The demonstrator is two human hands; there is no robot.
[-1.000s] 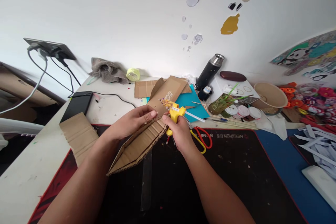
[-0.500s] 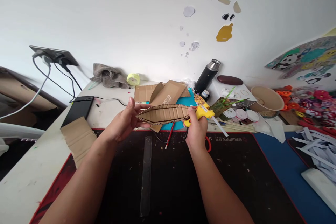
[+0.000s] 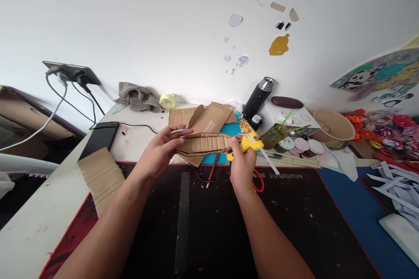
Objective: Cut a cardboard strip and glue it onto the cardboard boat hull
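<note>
A shallow boat-shaped cardboard piece with low raised sides is held up above the front of the desk clutter. My left hand closes around its left end, fingers over the rim, hiding that tip. At the other end, my right hand pinches the rim with its thumb. The same hand also grips a yellow glue gun, from whose rear a white glue stick sticks out. Beneath the cardboard piece lies a red pencil.
A clear ruler lies on the black mat. Cardboard sheets and a black flask stand behind the hands. A cardboard scrap rests at left. Paint jars and a beige bowl are on the right.
My left hand has shifted from holding the tip with its thumb raised to wrapping over the left end. The cardboard piece and glue gun have moved slightly left.
</note>
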